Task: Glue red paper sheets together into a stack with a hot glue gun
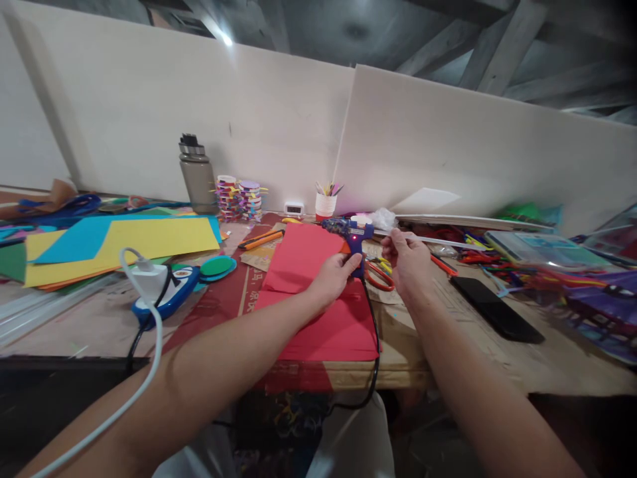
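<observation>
My left hand (pixel 332 275) is closed around the handle of a blue hot glue gun (pixel 348 230), whose small red light glows. The gun's nozzle points left, over red paper sheets (pixel 318 322) on the table. Just behind the gun, my right hand (pixel 407 259) pinches a long whitish glue stick (pixel 442 243), which reaches out to the right. Its near end lies at the rear of the gun; whether it is inside, I cannot tell. Below the hands lie red-handled scissors (pixel 378 275). A black cord (pixel 372 332) hangs from the gun over the table edge.
Left of me are a power strip (pixel 166 299) with a white plug, yellow paper (pixel 154 242), green discs (pixel 216 266) and a bottle (pixel 196 176). Decorated paper-cup stacks (pixel 249 201), a small clock (pixel 294 209) and a pencil cup (pixel 326 202) stand behind. A phone (pixel 495 309) lies right.
</observation>
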`<state>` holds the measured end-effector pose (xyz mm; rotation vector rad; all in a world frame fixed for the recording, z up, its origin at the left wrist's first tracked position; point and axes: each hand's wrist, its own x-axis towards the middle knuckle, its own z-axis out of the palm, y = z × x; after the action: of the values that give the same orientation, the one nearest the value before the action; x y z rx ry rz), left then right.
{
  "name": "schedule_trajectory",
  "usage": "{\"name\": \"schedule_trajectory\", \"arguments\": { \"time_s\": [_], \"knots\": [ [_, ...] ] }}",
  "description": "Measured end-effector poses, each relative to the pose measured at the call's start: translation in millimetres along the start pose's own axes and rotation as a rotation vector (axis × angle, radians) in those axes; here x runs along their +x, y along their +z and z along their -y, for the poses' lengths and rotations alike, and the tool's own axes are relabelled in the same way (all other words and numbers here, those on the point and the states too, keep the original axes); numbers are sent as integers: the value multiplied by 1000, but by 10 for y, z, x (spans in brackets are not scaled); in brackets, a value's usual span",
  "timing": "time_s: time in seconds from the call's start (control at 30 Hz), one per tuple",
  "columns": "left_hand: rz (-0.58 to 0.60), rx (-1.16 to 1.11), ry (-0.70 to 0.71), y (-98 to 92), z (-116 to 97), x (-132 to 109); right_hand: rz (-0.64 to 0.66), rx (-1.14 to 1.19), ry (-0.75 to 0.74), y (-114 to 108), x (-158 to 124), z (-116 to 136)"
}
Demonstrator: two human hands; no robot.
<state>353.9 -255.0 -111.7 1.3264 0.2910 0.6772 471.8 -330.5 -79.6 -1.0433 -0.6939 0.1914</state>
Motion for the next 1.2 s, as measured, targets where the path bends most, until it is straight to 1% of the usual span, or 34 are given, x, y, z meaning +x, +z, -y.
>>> {"name": "schedule_trajectory", "arguments": {
  "time_s": [0.1,0.17,0.33,0.47,0.6,0.77,0.93,1.07,1.2],
  "knots": [
    [-23,63,26,-16,-17,5,34,77,70,2,-5,-19],
    [-18,97,48,-21,-41,1,49,140,119,0,-9,-19],
    [-26,161,72,-8,-63,-12,68,178,152,1,-8,2],
    [11,54,89,21,-16,-2,109,194,166,21,-7,10],
    [47,-61,88,40,42,26,158,234,235,39,-19,28],
    [40,-126,82,34,64,43,107,314,241,32,-24,59],
    [23,-111,60,36,37,26,82,314,276,8,-10,70],
    [28,-101,73,39,13,10,56,329,310,-1,-13,71],
    [25,-99,86,38,11,12,43,341,290,0,-19,64]
  ]
}}
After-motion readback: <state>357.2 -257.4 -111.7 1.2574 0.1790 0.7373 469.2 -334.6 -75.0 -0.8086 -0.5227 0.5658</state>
